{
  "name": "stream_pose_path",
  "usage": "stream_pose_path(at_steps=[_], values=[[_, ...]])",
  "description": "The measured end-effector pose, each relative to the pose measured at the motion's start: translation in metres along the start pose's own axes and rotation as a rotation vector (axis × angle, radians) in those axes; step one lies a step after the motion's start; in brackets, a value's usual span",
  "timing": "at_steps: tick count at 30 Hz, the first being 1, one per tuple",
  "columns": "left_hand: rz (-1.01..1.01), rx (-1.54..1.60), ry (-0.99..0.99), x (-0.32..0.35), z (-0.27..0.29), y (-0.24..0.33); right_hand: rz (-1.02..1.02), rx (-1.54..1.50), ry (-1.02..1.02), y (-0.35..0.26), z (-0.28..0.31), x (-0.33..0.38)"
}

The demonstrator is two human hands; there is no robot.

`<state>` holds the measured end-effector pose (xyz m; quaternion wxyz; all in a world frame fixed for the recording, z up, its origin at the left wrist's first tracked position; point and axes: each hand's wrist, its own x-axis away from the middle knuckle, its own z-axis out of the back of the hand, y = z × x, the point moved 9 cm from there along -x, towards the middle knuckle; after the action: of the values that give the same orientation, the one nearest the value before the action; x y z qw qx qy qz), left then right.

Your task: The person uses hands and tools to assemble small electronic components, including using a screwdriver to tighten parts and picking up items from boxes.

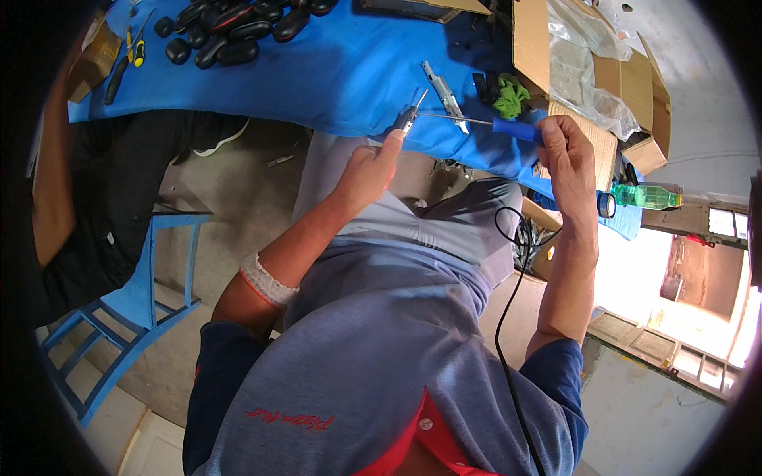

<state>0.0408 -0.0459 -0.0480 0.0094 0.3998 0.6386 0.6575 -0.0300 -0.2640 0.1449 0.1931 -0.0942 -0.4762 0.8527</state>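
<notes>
My left hand [371, 168] is closed on a small silvery metal part [407, 121] with a thin rod sticking up from it, near the front edge of the blue-covered table. In my right hand [567, 159] is a screwdriver [514, 129] with a blue handle, gripped at its end. Its long thin shaft points left, and the tip meets or nearly meets the metal part; the exact contact is too small to tell. Behind the shaft, a longer silvery metal piece [443, 91] lies slanted on the blue cloth [333, 71].
Black rounded objects [238, 32] are heaped at the far left, beside yellow-and-black tools [140, 52]. A green rag [510, 97] and open cardboard boxes [619, 75] stand at right, with a green bottle [647, 196] below. A black cable [500, 341] crosses my lap. Someone sits at left by a blue chair [139, 305].
</notes>
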Motion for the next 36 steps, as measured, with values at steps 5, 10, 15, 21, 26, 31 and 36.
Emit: stream_pose_path(at_steps=[5, 10, 15, 21, 26, 31, 36], values=[[-0.009, 0.009, -0.014, -0.001, 0.001, -0.001, 0.125, 0.012, 0.03, -0.017, -0.006, 0.006], [0.002, 0.004, -0.005, 0.001, -0.001, 0.001, 0.024, 0.029, 0.068, -0.014, -0.003, 0.008], [0.009, 0.041, -0.01, 0.004, -0.002, 0.003, -0.077, 0.003, -0.002, -0.004, -0.003, 0.006], [0.006, 0.039, -0.011, 0.002, -0.002, 0.001, 0.136, -0.031, -0.004, -0.014, -0.005, 0.007], [0.007, 0.036, -0.005, 0.001, 0.0, -0.002, 0.035, 0.01, 0.008, -0.006, -0.006, 0.008], [0.02, 0.041, -0.018, 0.001, -0.002, -0.001, 0.014, 0.01, -0.027, -0.005, -0.006, 0.008], [0.016, 0.047, -0.027, 0.002, -0.002, 0.0, 0.114, 0.034, -0.034, -0.011, -0.007, 0.009]])
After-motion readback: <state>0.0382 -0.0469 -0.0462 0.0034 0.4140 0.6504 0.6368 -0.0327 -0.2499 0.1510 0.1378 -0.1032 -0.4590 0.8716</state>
